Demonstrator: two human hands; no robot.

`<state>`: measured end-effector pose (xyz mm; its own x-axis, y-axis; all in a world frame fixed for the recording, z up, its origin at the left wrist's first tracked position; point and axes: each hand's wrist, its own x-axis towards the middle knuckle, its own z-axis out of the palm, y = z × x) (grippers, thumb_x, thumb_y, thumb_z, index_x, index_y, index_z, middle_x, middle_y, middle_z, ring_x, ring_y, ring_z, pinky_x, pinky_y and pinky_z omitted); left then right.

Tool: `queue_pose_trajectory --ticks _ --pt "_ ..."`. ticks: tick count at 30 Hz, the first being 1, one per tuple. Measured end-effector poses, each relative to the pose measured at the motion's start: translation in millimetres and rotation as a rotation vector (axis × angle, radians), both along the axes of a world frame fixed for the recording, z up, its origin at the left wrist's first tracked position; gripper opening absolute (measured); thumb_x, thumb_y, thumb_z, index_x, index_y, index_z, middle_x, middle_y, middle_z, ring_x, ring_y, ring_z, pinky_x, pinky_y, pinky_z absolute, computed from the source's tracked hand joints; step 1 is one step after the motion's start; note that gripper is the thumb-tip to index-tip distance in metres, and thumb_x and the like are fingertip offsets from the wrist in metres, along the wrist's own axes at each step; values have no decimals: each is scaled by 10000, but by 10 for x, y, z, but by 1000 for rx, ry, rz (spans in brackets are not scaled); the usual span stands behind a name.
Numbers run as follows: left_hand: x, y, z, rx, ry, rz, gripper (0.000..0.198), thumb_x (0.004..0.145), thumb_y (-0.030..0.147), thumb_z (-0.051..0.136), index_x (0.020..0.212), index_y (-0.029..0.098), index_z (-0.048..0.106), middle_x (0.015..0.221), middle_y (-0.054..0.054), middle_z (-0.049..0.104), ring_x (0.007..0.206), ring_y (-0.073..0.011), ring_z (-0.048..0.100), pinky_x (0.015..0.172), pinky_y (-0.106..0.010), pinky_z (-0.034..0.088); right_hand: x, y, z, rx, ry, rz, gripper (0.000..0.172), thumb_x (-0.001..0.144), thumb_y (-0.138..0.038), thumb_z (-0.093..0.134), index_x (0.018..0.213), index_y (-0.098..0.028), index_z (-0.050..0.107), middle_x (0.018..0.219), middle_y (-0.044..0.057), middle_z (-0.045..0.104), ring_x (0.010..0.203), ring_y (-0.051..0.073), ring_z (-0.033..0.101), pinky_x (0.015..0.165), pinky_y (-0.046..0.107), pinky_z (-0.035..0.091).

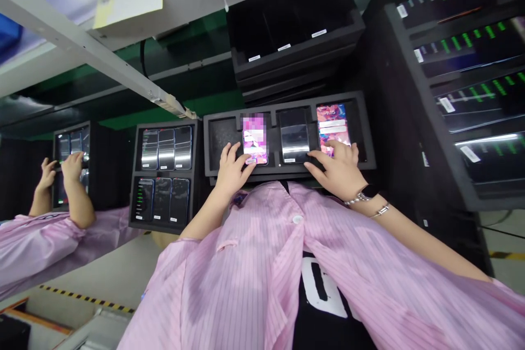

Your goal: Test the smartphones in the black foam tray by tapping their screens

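Note:
A black foam tray (365, 139) lies in front of me and holds three phones in slots. My left hand (233, 168) rests with spread fingers at the lower end of the left phone (255, 136), whose screen is lit pink. My right hand (338, 168), with a watch and bracelet on its wrist, lies flat over the lower end of the right phone (331, 123), also lit. The middle phone (293, 135) is dark and untouched. The tray's leftmost slot (223, 136) is empty.
To the left, another black tray (164, 175) holds several dark phones. Stacked black trays (295, 49) sit behind. On the right stands a dark rack (463, 76) of trays with green-lit screens. Far left, a co-worker's hands (61, 172) touch phones. A metal beam (94, 52) crosses overhead.

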<state>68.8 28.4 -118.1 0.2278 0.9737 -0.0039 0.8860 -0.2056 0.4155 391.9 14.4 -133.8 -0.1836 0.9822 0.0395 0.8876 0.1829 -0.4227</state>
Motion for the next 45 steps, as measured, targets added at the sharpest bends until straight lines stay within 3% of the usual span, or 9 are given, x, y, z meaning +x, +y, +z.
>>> queue_pose_trajectory --ticks 9,12,19,22,25,30,37,41,45 --pt "-40 469 -100 -79 103 36 682 984 636 540 1517 211 547 1459 -180 555 1371 -374 477 1222 -556 351 -75 336 25 -105 -97 -55 471 986 -569 527 1243 -239 743 1509 205 441 1442 452 376 1172 811 186" --pt "-9 537 -166 -85 49 65 832 977 685 515 1615 173 367 1528 -193 518 1429 -376 448 1244 -558 317 -84 517 -13 -108 -106 -80 488 983 -584 516 1258 -243 731 1550 193 423 1461 458 355 1163 818 195" --pt "41 409 -252 -117 -96 38 884 949 721 538 1617 188 310 1650 -183 399 1570 -387 293 1293 -575 234 30 911 -81 21 -42 -141 661 958 -592 546 1513 -232 535 1710 204 170 1524 550 205 1106 852 220" --pt "46 353 -226 -164 -134 27 905 929 711 586 1627 223 282 1676 -152 383 1600 -416 226 1291 -612 225 45 860 55 131 0 -103 703 975 -585 528 1558 -198 467 1692 227 232 1541 526 196 1141 827 195" --pt "64 295 -207 -165 -145 36 926 909 696 632 1628 236 273 1691 -146 365 1605 -423 218 1289 -628 226 -5 614 170 158 19 24 520 1005 -548 493 1360 -200 647 1541 206 491 1503 469 319 1186 790 166" --pt "91 229 -207 -81 -103 43 869 941 675 598 1608 197 313 1637 -164 451 1555 -384 356 1291 -584 252 -138 126 107 71 -5 231 418 1032 -487 469 1189 -188 716 1356 165 649 1433 427 447 1182 805 180" --pt "93 264 -228 5 -79 84 781 954 675 577 1539 179 428 1538 -176 557 1443 -357 493 1228 -530 365 -231 472 -69 -7 32 134 600 1021 -531 447 1467 -142 547 1514 207 547 1506 436 367 1206 808 117" --pt "91 270 -223 10 -94 95 730 965 651 579 1513 184 460 1508 -163 586 1412 -343 520 1211 -513 385 -194 719 75 50 43 51 721 984 -586 484 1542 -130 457 1649 230 368 1561 471 240 1210 793 141" --pt "100 254 -210 24 -70 81 706 968 621 594 1483 150 493 1478 -174 604 1411 -340 523 1218 -493 380 -178 595 237 127 73 64 732 975 -605 498 1540 -144 446 1622 222 411 1564 460 240 1227 761 152"
